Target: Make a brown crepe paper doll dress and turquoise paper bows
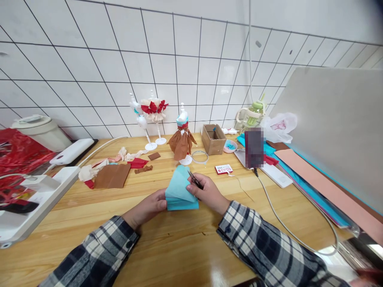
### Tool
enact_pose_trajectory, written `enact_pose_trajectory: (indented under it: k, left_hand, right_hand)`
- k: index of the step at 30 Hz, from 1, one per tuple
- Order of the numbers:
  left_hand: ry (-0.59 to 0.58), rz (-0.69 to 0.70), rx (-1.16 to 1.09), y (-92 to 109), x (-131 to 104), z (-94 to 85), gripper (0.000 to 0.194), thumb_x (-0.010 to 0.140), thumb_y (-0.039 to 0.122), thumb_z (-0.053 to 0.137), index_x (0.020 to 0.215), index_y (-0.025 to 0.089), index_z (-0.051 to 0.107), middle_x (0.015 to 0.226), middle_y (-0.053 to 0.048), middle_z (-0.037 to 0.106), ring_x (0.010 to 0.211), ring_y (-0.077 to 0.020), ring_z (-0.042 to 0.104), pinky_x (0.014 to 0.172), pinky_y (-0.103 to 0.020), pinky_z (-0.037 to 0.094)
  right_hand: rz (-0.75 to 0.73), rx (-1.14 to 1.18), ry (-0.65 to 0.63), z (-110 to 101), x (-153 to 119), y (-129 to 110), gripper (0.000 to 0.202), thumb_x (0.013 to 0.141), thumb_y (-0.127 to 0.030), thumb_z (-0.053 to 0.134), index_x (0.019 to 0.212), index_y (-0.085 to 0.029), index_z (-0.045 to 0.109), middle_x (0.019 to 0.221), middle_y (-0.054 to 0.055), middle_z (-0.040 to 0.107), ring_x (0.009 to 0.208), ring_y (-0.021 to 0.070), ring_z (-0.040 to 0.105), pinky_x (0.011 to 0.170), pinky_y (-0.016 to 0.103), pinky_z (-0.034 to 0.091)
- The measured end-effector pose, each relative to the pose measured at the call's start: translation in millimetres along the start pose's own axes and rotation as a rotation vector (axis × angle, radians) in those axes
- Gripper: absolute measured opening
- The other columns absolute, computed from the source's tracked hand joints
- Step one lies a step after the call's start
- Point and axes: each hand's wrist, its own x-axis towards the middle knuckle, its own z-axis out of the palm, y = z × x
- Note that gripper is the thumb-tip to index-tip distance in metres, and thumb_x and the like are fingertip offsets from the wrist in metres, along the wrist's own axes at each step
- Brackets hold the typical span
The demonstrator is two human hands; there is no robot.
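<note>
A folded sheet of turquoise crepe paper is held just above the wooden table. My left hand grips its left edge, with the thumb in front. At its right side, my right hand is closed around small dark metal scissors, their tips pointing up and left against the paper. The fingers of that hand also touch the paper's edge. Beyond the paper stands a small white dress form wearing a brown paper skirt, a red waistband and a turquoise top.
Two more dress forms stand behind left. Brown paper and red and cream scraps lie left, near a power strip. A cardboard box, wire ring, small card, phone with cable, and coloured sheets are right.
</note>
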Motion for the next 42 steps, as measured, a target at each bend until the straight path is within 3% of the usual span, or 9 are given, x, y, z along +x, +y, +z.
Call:
enact_pose_trajectory:
  k: [4,11,15,19,23,30,36,39,42]
  left_hand:
    - [0.204,-0.091,0.083,-4,4,1.0,0.033,0.072,0.038,0.072,0.095,0.015,0.068,0.088,-0.006,0.073,0.085,-0.0237,0.065,0.083,-0.037,0.048]
    - [0.019,-0.098,0.109,-6,-1,-4.5,0.036,0.066,0.036,0.076,0.094,0.015,0.067,0.084,-0.003,0.069,0.080,-0.0198,0.061,0.072,-0.027,0.048]
    - [0.075,-0.111,0.177,-2,-3,-6.3,0.037,0.063,0.040,0.075,0.090,0.016,0.068,0.080,0.000,0.068,0.072,-0.0185,0.059,0.068,-0.025,0.048]
    - [0.129,-0.095,0.291,2,0,-1.8,0.040,0.064,0.026,0.073,0.103,0.021,0.066,0.093,0.000,0.070,0.088,-0.0232,0.061,0.081,-0.031,0.048]
    - [0.168,-0.054,0.232,-2,1,-2.5,0.054,0.063,0.020,0.073,0.116,0.022,0.060,0.110,-0.004,0.067,0.100,-0.0254,0.060,0.088,-0.034,0.047]
    - [0.104,-0.094,0.053,-5,0,-4.3,0.048,0.068,0.035,0.073,0.113,0.019,0.063,0.099,-0.006,0.071,0.091,-0.0254,0.063,0.084,-0.036,0.048]
    - [-0.067,-0.128,0.031,7,-3,-1.2,0.052,0.066,0.058,0.069,0.093,0.014,0.072,0.090,-0.009,0.072,0.089,-0.0293,0.064,0.087,-0.039,0.047]
    - [-0.048,-0.180,0.050,6,-2,1.5,0.041,0.068,0.048,0.073,0.093,0.016,0.072,0.088,-0.007,0.073,0.085,-0.0263,0.065,0.083,-0.038,0.049]
    - [0.080,-0.186,-0.017,0,0,2.3,0.036,0.068,0.033,0.075,0.100,0.017,0.070,0.088,-0.005,0.074,0.083,-0.0236,0.067,0.079,-0.036,0.051]
  right_hand:
    - [-0.019,0.064,0.001,3,-3,-1,0.031,0.075,-0.045,0.066,0.081,-0.019,0.051,0.060,-0.007,0.037,0.049,0.0059,0.031,0.043,0.019,0.027]
    - [0.037,0.313,0.114,-2,-1,1,0.034,0.071,-0.042,0.070,0.085,-0.021,0.048,0.057,-0.010,0.034,0.040,0.0031,0.025,0.035,0.017,0.022]
    - [0.041,0.374,0.164,-2,1,3,0.033,0.071,-0.040,0.071,0.085,-0.021,0.047,0.057,-0.011,0.033,0.039,0.0023,0.023,0.034,0.016,0.020]
    - [0.040,0.401,0.196,-1,1,3,0.034,0.070,-0.039,0.071,0.084,-0.021,0.047,0.059,-0.011,0.034,0.038,0.0011,0.022,0.034,0.016,0.020]
    - [0.036,0.426,0.193,-2,1,1,0.033,0.069,-0.037,0.073,0.083,-0.021,0.047,0.058,-0.011,0.034,0.039,0.0012,0.022,0.034,0.016,0.019]
    - [0.010,0.464,0.320,-12,5,2,0.035,0.071,-0.041,0.070,0.085,-0.022,0.045,0.055,-0.012,0.028,0.038,0.0022,0.018,0.034,0.016,0.020]
    - [0.067,0.295,0.210,-13,8,9,0.034,0.070,-0.042,0.071,0.086,-0.021,0.049,0.058,-0.010,0.033,0.039,0.0026,0.024,0.034,0.017,0.021]
    - [0.083,0.219,0.168,-9,9,12,0.034,0.070,-0.044,0.071,0.086,-0.020,0.051,0.058,-0.009,0.035,0.039,0.0029,0.026,0.034,0.018,0.022]
    - [0.125,0.167,0.158,-9,10,12,0.037,0.071,-0.047,0.069,0.089,-0.018,0.055,0.054,-0.010,0.034,0.038,0.0033,0.026,0.034,0.018,0.021]
